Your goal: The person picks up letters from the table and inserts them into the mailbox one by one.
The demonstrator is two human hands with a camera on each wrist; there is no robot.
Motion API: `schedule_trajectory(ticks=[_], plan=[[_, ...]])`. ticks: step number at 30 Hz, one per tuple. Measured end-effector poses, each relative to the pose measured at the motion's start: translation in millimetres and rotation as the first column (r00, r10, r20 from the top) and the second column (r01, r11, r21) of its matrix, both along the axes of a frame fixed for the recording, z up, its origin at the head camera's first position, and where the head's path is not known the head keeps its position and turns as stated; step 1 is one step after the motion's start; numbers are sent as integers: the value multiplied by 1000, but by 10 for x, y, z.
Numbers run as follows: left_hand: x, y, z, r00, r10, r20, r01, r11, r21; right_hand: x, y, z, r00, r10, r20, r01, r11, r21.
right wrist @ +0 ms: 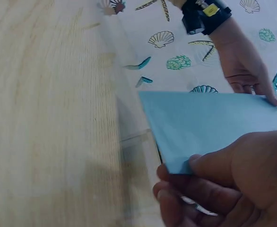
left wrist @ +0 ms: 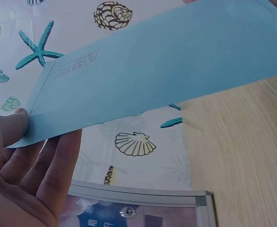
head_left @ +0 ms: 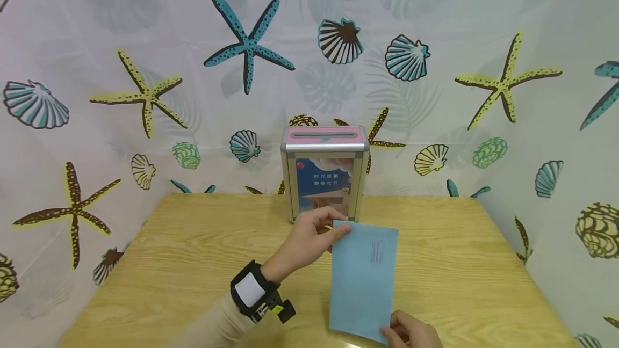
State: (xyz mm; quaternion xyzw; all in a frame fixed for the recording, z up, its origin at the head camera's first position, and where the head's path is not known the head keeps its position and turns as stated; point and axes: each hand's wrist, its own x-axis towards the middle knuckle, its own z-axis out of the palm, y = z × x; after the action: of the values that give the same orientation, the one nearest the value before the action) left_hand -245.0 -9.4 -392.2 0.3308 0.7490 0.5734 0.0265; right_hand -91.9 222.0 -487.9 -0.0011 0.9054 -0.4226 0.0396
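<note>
A light blue envelope [head_left: 364,283] with a small printed box near its top is held up between both hands, its long side running toward the person. My left hand [head_left: 314,235] pinches its far left corner, thumb on the face and fingers behind, as the left wrist view of the envelope [left wrist: 152,71] also shows. At the near right corner, my right hand [head_left: 411,331] pinches it between thumb and fingers; the right wrist view shows this right hand [right wrist: 233,175] close. Behind the left hand stands a silver-framed box [head_left: 325,173] with a pink slotted top.
The box has a picture panel with white writing on its front and a small lock [left wrist: 127,212]. It stands toward the back of a wooden table [head_left: 203,251]. A white cloth [head_left: 193,69] printed with starfish and shells hangs behind and along both sides.
</note>
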Motion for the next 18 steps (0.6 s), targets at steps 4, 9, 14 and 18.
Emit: schedule_trajectory(ticks=[4,9,14,18], plan=[[65,-74,238,996,23,-82,-21,999,28,-61,16,156,993,78,-92,-85,994,-73],[101,-186,549,981,33,-190,-18,996,83,-161,-38,361,959,137,-246,-170,978,-118],[101,-279,774,961,66,-269,-35,992,117,-276,-158,602,967,74,-243,-124,973,-194],[121,-322,826,966,70,-250,-41,992,117,-372,-260,741,965,25,-260,-87,969,-230]])
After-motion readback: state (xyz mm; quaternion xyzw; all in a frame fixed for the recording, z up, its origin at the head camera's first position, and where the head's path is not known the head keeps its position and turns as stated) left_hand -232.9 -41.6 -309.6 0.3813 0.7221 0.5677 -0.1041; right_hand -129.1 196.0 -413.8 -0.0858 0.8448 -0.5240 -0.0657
